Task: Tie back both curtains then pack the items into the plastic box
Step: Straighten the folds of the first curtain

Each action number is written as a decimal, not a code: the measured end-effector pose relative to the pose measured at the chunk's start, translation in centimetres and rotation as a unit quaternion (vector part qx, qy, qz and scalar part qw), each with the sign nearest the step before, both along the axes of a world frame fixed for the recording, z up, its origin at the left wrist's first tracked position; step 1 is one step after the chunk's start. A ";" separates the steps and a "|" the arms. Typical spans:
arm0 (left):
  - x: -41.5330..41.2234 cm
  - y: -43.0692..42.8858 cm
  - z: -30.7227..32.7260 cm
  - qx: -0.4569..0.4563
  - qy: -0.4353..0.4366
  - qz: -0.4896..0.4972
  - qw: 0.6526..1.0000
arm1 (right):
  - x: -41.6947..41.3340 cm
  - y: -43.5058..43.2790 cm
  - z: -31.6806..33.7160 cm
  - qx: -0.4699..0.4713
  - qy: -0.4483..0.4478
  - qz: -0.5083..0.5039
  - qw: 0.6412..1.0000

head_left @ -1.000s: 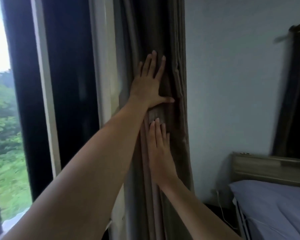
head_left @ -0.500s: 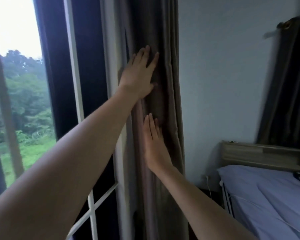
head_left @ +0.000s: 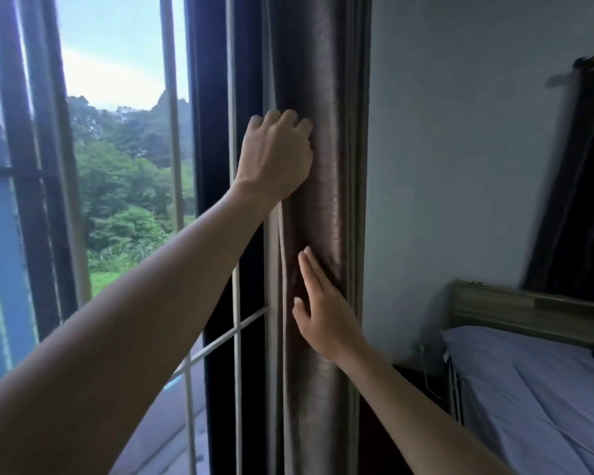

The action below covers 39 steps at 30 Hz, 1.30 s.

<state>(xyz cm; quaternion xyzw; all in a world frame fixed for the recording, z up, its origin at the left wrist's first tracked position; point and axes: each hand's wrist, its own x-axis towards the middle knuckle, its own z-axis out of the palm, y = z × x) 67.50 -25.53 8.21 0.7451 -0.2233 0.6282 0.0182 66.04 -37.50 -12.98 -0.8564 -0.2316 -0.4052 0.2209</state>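
In a bedroom corner, between a window [head_left: 117, 166] and a grey wall [head_left: 460, 166] with a bed [head_left: 528, 389], the curtain [head_left: 326, 97] hangs bunched in a narrow column. The left hand [head_left: 276, 156] curls its fingers into the upper folds, apparently gripping them, while the right hand [head_left: 323, 310] presses flat, fingers straight, lower down. Gathering seems the step in hand; next the bundle must be bound back, and nothing to bind it with shows.

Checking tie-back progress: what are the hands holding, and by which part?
The left hand grips the gathered curtain at its window-side edge, above the right hand, which only rests flat on the folds and holds nothing.
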 end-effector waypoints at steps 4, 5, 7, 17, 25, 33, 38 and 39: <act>-3.4 1.6 -1.5 -0.020 -0.039 0.005 0.999 | -4.5 0.9 -1.4 0.092 -0.083 0.038 0.992; -4.1 1.9 -1.8 -0.019 -0.037 0.003 0.999 | -5.5 0.9 -1.6 0.109 -0.103 0.043 0.988; -5.2 2.4 -1.9 -0.016 -0.033 0.000 0.999 | -7.4 0.8 -1.6 0.121 -0.137 0.045 0.982; -8.4 2.3 -1.4 -0.070 -0.014 -0.037 0.997 | -9.5 -0.7 2.9 0.160 -0.192 -0.001 0.968; -6.4 2.0 -7.5 -0.066 0.052 -0.100 0.991 | -9.7 -1.3 0.4 0.173 -0.147 -0.056 0.972; -2.2 -0.7 -8.8 -0.061 0.143 -0.056 0.986 | -7.6 -3.1 -0.4 0.177 -0.101 -0.080 0.976; 0.5 -1.0 -8.8 -0.139 0.201 -0.064 0.968 | -5.1 -4.2 3.3 0.166 -0.136 -0.062 0.975; 0.9 -0.7 -9.2 -0.148 0.199 -0.082 0.965 | -4.6 -4.3 4.1 0.162 -0.142 -0.059 0.975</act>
